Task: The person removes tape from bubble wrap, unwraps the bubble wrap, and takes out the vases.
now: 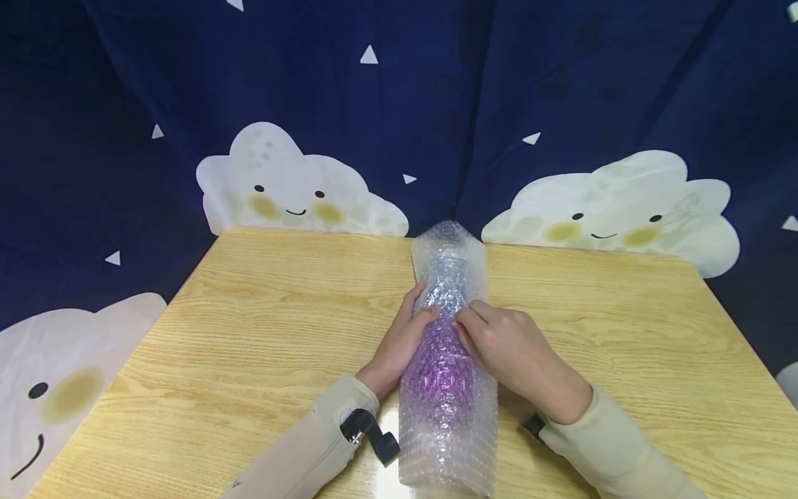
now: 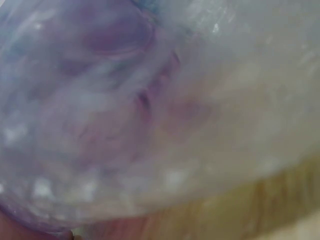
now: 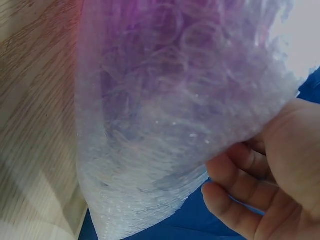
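A long bundle of clear bubble wrap (image 1: pixel 445 443) lies near the middle of the table, its long side running away from me. Through the layers show purple-magenta and pale blue contents, whose kind is hidden. My left hand (image 1: pixel 402 339) grips the bundle's left side, thumb over the top. From the right, my right hand (image 1: pixel 508 346) pinches the wrap near the middle with thumb and forefinger. Up close in the right wrist view, the curled fingers (image 3: pixel 240 182) of that hand are at the wrap's edge. Blurred wrap (image 2: pixel 165 125) fills most of the left wrist view.
The wooden table (image 1: pixel 280 305) extends to both sides of the bundle. Behind it hangs a dark blue curtain (image 1: pixel 424 104) with smiling clouds and small white triangles. A black wrist mount (image 1: pixel 370 433) sits on the left sleeve, close beside the wrap.
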The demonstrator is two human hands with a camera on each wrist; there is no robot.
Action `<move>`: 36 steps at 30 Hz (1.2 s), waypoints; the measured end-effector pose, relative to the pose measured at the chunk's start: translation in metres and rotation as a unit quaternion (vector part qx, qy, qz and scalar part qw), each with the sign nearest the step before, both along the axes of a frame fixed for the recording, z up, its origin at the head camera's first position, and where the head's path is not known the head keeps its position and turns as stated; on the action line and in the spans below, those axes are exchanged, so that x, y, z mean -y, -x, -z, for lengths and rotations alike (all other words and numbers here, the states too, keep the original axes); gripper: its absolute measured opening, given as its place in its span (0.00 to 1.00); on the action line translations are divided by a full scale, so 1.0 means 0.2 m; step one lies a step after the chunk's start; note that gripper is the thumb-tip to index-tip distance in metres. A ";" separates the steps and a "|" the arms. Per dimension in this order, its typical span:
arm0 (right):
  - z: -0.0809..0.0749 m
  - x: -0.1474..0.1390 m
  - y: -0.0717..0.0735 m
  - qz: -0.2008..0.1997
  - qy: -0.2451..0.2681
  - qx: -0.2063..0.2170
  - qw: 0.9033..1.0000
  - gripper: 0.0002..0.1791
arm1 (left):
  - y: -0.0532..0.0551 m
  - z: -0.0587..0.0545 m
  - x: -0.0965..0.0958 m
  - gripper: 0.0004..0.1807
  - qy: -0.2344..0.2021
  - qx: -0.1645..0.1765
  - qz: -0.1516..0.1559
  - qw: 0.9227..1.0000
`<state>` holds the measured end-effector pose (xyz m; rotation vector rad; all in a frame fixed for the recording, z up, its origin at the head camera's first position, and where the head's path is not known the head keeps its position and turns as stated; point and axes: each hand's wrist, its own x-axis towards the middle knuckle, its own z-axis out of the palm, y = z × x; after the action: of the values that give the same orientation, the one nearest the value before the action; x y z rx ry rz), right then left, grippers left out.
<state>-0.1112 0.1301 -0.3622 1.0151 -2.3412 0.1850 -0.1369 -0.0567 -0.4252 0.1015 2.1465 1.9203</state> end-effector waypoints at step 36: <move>0.02 -0.01 0.02 0.009 0.012 0.046 0.999 0.05 | -0.01 -0.01 0.00 0.38 -0.001 0.001 0.000 1.000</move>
<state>-0.1159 0.1313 -0.3666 0.9919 -2.4239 0.2573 -0.1355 -0.0573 -0.4228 0.0997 2.1423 1.9220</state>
